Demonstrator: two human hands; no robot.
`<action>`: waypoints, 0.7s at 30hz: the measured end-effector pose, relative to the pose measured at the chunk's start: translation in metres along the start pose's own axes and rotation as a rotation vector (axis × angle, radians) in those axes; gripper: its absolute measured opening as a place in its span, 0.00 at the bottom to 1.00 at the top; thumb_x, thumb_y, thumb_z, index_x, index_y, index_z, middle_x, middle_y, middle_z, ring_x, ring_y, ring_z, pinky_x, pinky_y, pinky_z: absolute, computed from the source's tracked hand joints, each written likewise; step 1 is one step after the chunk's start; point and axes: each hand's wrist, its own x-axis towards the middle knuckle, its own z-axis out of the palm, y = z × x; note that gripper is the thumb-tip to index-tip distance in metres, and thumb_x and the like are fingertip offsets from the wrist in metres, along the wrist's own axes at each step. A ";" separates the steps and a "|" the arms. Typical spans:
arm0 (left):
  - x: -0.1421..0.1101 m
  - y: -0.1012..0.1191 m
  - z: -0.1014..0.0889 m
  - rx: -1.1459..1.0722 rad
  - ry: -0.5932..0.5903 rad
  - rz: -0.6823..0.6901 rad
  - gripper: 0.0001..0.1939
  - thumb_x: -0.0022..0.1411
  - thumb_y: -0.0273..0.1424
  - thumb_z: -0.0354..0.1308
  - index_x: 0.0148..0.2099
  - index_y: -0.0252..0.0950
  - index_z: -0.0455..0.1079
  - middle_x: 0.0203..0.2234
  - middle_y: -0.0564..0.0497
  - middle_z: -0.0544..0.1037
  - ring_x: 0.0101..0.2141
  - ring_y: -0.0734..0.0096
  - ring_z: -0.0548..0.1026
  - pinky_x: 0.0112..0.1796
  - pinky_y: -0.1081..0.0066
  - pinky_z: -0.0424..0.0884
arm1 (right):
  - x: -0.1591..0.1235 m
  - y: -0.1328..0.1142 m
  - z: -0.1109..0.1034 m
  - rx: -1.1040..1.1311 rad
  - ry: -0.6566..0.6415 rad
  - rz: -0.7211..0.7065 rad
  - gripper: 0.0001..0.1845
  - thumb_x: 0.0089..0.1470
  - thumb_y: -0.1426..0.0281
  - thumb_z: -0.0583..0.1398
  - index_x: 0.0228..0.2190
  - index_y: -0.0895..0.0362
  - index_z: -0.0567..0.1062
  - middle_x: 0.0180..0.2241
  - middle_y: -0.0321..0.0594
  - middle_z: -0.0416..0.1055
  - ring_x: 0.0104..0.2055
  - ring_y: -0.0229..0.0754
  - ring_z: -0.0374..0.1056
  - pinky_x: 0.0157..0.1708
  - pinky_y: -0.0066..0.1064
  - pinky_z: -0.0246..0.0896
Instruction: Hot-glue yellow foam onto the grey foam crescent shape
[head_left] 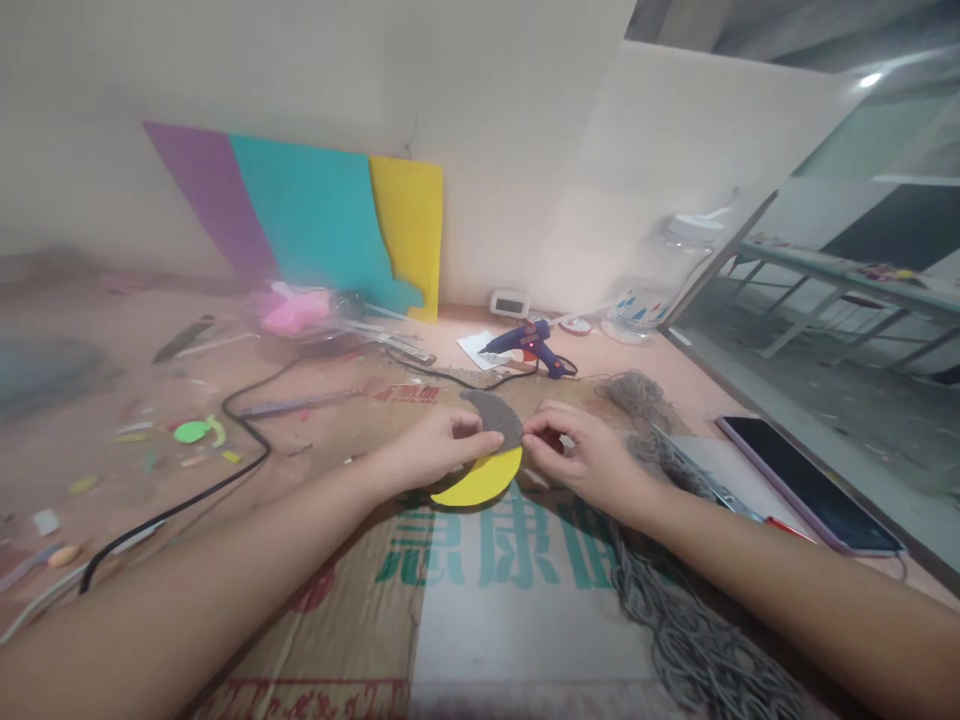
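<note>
A crescent-shaped piece (484,480), bright yellow on its lower part and covered in grey on its upper part, is held just above the cardboard. My left hand (442,440) grips it from the left, thumb pressed on the grey area. At its right edge, my right hand (562,445) is pinched, fingertips together at the border of the grey covering; what lies between them is too small to make out, possibly a strand. Loose grey yarn (697,630) runs in a tangle under and beside my right forearm, with another bunch farther back.
A blue glue gun (529,345) rests on white paper behind the hands, its black cord (247,420) crossing left. A phone (810,485) and scissors (727,495) lie right. A clear jug (652,275), coloured board (300,220) and pink bag (296,312) stand behind; scraps litter the left.
</note>
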 end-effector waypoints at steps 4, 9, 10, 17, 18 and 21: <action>0.001 -0.002 0.001 -0.044 0.047 -0.029 0.20 0.56 0.48 0.55 0.30 0.33 0.67 0.18 0.58 0.62 0.18 0.80 0.59 0.18 0.78 0.51 | 0.003 0.002 -0.002 0.042 -0.012 0.034 0.15 0.62 0.66 0.52 0.27 0.57 0.72 0.28 0.39 0.67 0.33 0.40 0.64 0.34 0.31 0.57; 0.001 -0.002 0.001 0.001 0.071 0.001 0.23 0.55 0.49 0.56 0.25 0.34 0.62 0.16 0.58 0.60 0.17 0.81 0.58 0.18 0.78 0.50 | 0.005 0.004 -0.001 0.217 -0.052 0.176 0.11 0.57 0.63 0.58 0.28 0.57 0.74 0.29 0.37 0.66 0.28 0.37 0.64 0.28 0.29 0.58; 0.001 -0.002 0.001 0.007 0.072 0.009 0.23 0.55 0.50 0.56 0.25 0.34 0.62 0.15 0.58 0.60 0.17 0.81 0.57 0.18 0.78 0.50 | 0.004 0.004 0.000 0.252 -0.056 0.206 0.11 0.56 0.63 0.58 0.27 0.57 0.73 0.29 0.36 0.65 0.25 0.36 0.63 0.26 0.28 0.58; 0.000 0.000 0.003 -0.037 0.077 0.006 0.24 0.58 0.51 0.52 0.26 0.34 0.63 0.17 0.57 0.63 0.17 0.80 0.60 0.18 0.78 0.53 | 0.002 0.004 0.000 0.314 -0.036 0.249 0.15 0.57 0.59 0.57 0.26 0.57 0.70 0.26 0.34 0.62 0.22 0.34 0.61 0.22 0.27 0.56; -0.001 0.001 0.003 -0.031 0.078 -0.003 0.23 0.57 0.50 0.54 0.27 0.34 0.64 0.17 0.57 0.63 0.17 0.80 0.61 0.18 0.78 0.54 | 0.002 0.004 0.000 0.300 -0.034 0.241 0.15 0.57 0.59 0.57 0.26 0.57 0.70 0.26 0.34 0.63 0.23 0.35 0.61 0.23 0.27 0.57; -0.002 0.005 0.004 -0.012 0.095 -0.031 0.20 0.55 0.46 0.57 0.26 0.34 0.63 0.16 0.57 0.64 0.18 0.79 0.61 0.18 0.78 0.54 | 0.002 0.006 0.000 0.245 -0.027 0.200 0.19 0.59 0.57 0.55 0.23 0.56 0.68 0.24 0.35 0.63 0.24 0.37 0.61 0.26 0.29 0.56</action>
